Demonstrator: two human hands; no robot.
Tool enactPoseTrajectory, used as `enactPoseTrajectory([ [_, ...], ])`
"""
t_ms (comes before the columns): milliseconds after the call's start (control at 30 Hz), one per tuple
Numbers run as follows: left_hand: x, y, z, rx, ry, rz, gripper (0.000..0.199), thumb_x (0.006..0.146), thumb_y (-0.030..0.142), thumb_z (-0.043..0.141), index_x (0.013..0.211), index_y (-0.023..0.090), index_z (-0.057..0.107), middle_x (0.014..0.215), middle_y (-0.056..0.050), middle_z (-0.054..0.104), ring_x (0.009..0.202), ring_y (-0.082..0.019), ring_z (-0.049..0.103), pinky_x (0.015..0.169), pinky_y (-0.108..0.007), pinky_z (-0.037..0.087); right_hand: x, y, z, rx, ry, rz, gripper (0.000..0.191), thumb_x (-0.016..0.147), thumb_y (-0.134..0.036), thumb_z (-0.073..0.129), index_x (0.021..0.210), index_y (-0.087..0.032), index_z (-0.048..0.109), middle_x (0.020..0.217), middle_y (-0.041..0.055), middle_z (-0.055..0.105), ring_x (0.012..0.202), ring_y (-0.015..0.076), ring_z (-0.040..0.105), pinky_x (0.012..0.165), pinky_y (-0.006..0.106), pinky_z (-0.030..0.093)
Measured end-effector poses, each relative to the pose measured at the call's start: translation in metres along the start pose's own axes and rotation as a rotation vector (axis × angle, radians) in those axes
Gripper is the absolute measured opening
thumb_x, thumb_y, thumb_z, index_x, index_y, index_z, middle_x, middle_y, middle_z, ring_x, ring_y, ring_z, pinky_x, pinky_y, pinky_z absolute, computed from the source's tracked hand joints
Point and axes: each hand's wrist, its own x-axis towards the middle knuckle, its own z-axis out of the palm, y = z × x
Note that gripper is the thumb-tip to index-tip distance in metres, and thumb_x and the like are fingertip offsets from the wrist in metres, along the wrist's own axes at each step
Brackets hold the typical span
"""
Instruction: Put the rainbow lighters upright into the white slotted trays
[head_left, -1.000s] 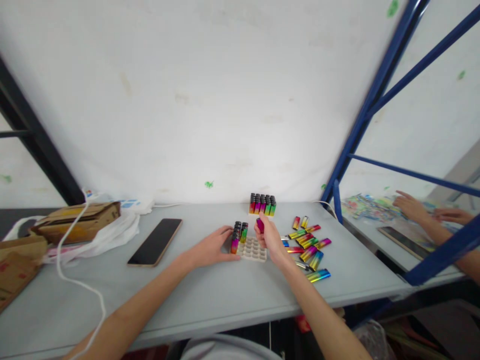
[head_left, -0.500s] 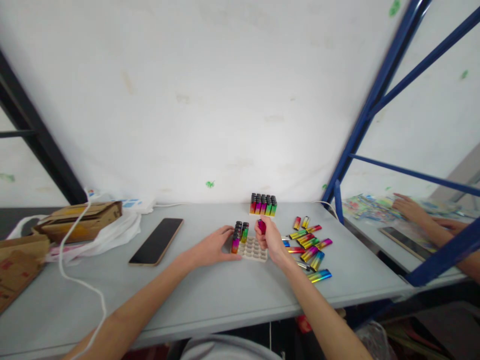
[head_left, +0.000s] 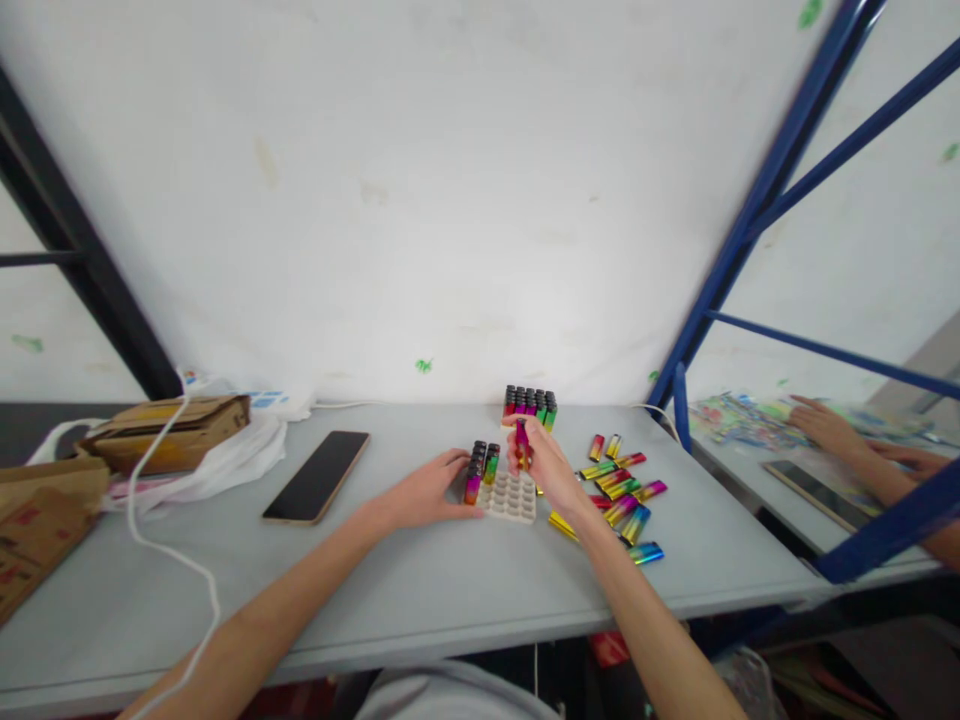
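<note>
My right hand (head_left: 541, 462) is closed around a purple and gold lighter (head_left: 523, 445), held upright above the far right part of a white tray (head_left: 513, 500) with rows of holes. My left hand (head_left: 427, 492) grips the tray's left side, thumb at the near corner and fingers toward the back. Standing in the tray's left rows are several lighters with black tops, among them an orange and purple lighter (head_left: 472, 488) and a green lighter (head_left: 491, 464). Loose metallic lighters (head_left: 621, 508) lie in a pile right of my right hand, partly hidden by my forearm.
A full block of upright lighters (head_left: 530, 402) stands near the wall. On the left are a phone (head_left: 316, 477), cardboard boxes (head_left: 176, 432), a white plastic bag (head_left: 225, 472) and a white cable (head_left: 133, 500). Beyond a blue metal frame (head_left: 720, 260), another person's hands (head_left: 825, 430) rest over the neighbouring table.
In my right hand the lighter now stands more upright, with more of its body showing and my index finger raised at its top. My left hand stays at the tray.
</note>
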Motion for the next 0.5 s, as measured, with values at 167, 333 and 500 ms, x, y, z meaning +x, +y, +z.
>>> enactPoseTrajectory([
  [167,0.000,0.000,0.000,-0.029,0.021,0.030,0.078,0.084,0.064,0.082,0.147,0.022,0.059,0.150,-0.015,0.060,0.139,-0.036,0.058,0.123,-0.048,0.043,-0.007,-0.016,-0.010,-0.424,-0.100,-0.138,0.036,0.098,-0.059,0.067,0.110,-0.025,0.066,0.107,0.0056,0.064,0.099,0.0217,0.064,0.083,0.034,0.055],
  [333,0.000,0.001,0.001,-0.031,0.013,0.011,0.079,0.083,0.061,0.084,0.146,0.021,0.059,0.152,-0.016,0.057,0.140,-0.037,0.056,0.124,-0.050,0.041,-0.006,-0.019,-0.009,-0.736,-0.078,-0.260,0.023,0.096,-0.046,0.074,0.094,-0.024,0.070,0.087,0.0029,0.066,0.086,0.0217,0.063,0.086,0.035,0.050],
  [500,-0.001,0.000,0.001,-0.055,0.023,0.022,0.078,0.082,0.061,0.084,0.146,0.023,0.060,0.151,-0.015,0.059,0.139,-0.036,0.057,0.123,-0.050,0.042,-0.002,0.006,-0.008,-0.715,-0.128,-0.083,0.023,0.097,-0.045,0.073,0.092,-0.024,0.065,0.074,0.0001,0.072,0.067,0.0202,0.064,0.066,0.029,0.043],
])
